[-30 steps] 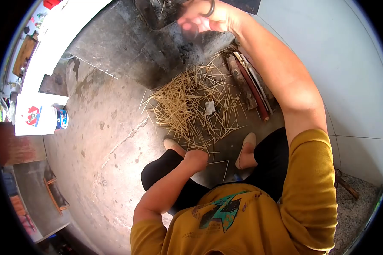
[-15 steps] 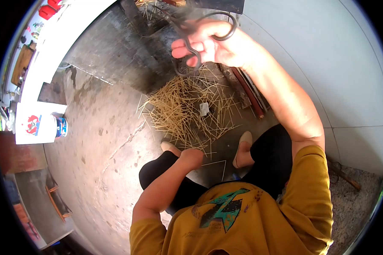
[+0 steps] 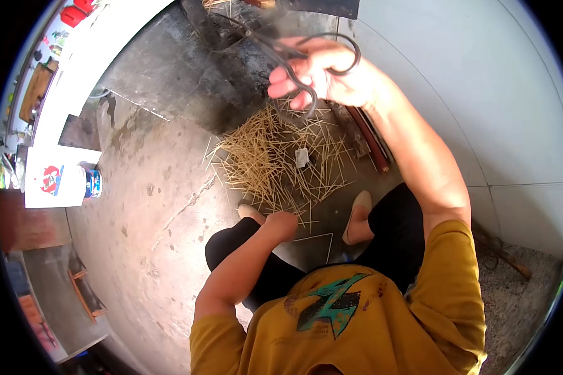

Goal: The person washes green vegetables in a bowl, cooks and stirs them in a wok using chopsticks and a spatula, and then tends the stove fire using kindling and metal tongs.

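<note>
Dark metal tongs (image 3: 278, 55) with looped handles are held in my right hand (image 3: 319, 72), raised at the top. One loop goes round near the thumb side, the other hangs by the fingers, and the tips point to the upper left. My left hand (image 3: 283, 226) rests by my left knee; its fingers are bent down out of sight, so whether it holds anything is hidden. Below the tongs, a heap of thin straw-coloured sticks (image 3: 256, 156) lies on the floor in front of my feet, with a small white piece (image 3: 301, 157) on it.
Logs and a reddish-brown stick (image 3: 370, 142) lie right of the heap, beside the tiled wall (image 3: 481, 94). A dark concrete structure (image 3: 169, 69) stands at the upper left. A blue-and-white can (image 3: 93, 183) is at the left, and a wooden-handled tool (image 3: 510, 262) at the right.
My right hand has come down from the top edge, and the tongs have come into view, then shifted slightly right. My left hand has barely moved.
</note>
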### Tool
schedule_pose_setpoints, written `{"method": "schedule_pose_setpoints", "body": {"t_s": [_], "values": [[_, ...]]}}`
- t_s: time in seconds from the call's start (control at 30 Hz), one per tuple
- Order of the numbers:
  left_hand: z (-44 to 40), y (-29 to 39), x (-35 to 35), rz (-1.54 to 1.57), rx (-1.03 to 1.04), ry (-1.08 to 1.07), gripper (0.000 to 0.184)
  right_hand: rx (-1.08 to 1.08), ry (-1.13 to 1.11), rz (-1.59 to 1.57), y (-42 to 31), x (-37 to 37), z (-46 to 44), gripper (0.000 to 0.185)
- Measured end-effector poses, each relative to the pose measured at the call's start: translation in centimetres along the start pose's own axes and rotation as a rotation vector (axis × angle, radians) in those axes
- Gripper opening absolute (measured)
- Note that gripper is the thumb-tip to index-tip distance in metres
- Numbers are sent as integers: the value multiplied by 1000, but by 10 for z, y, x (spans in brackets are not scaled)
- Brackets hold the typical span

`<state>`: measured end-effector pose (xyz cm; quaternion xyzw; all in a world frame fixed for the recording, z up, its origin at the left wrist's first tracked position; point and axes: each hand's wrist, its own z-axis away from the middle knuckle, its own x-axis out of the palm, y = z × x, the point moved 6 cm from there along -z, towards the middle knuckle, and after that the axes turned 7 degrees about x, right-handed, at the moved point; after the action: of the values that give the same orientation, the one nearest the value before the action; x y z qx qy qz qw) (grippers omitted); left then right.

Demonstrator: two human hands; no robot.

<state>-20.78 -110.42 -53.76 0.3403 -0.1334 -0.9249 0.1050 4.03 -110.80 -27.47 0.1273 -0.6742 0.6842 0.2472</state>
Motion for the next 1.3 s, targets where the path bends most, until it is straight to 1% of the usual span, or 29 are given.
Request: {"method": "schedule_pose_setpoints", "body": {"t_s": [0.03,0.13,0.27,0.37,0.47,0.5,0.53,0.57,0.63,0.73,0.83,0.93,0.97,1.07,1.1,1.13,1.2,1.23,1.3], "values": [[0,1,-2,0,-8,14,18,-6,-47,-25,4,2,6,71],[1,2,-5,-5,-1,29,17,31,-52,-53,14,12,26,69],[0,2,-4,-17,29,19,16,71,-6,-118,24,24,40,66],[-1,2,-5,-34,33,10,15,27,46,-191,29,29,37,66],[-1,1,-3,-32,32,37,15,-16,44,-144,30,18,19,64],[-1,0,-1,-24,31,49,15,-60,75,-98,27,13,10,62],[-1,-1,-1,-16,28,62,16,-72,119,-124,23,10,4,37],[0,-2,0,-13,27,54,16,-72,92,-129,18,7,-6,16],[2,0,-3,-9,23,38,17,-90,58,-107,7,-3,-31,21],[5,2,-9,-2,13,42,18,-119,118,-100,-3,-13,-69,19],[10,5,-16,33,-14,-50,29,-144,51,-137,-5,-14,-91,7],[2,-1,-5,24,13,-42,30,-140,42,-194,-1,-5,-79,19],[2,-2,-4,24,5,-44,30,-154,18,-158,0,0,-68,37],[8,3,-11,16,-3,-59,28,-116,19,-131,10,13,-36,54],[8,5,-14,10,3,-67,28,-101,-37,-131,14,16,-25,61],[9,7,-16,3,9,-74,27,-70,-60,-140,20,19,-12,82],[-4,-3,0,-5,23,-27,26,-29,-72,-201,30,25,14,85],[-6,-5,2,-9,28,-4,25,6,-15,-174,33,27,29,87],[-8,-8,6,-14,10,-24,22,87,93,-150,42,32,56,91]]}}
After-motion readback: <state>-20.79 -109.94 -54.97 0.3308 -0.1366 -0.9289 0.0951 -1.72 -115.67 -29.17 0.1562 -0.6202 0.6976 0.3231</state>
